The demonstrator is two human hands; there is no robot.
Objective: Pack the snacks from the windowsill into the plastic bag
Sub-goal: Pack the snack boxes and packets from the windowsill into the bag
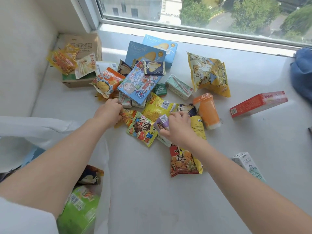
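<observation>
Across the middle of the frame, the snacks lie heaped on the white windowsill [152,191], and the plastic bag [50,129] gapes at lower left, already holding a green packet [79,205]. At the near edge of the pile, the left hand [109,114] curls its fingers round an orange wrapper [126,116]. Just right of it, the right hand [177,129] pinches a small purple carton [162,123], which lies beside a cartoon sachet [141,129]. These pouches look light, crinkly and slippery, so a pinch at a sealed edge should serve best; puffed ones like the yellow popcorn bag [209,73] at upper right may crush. The blue boxes [145,53] near the top are stiff and can be taken by their sides.
</observation>
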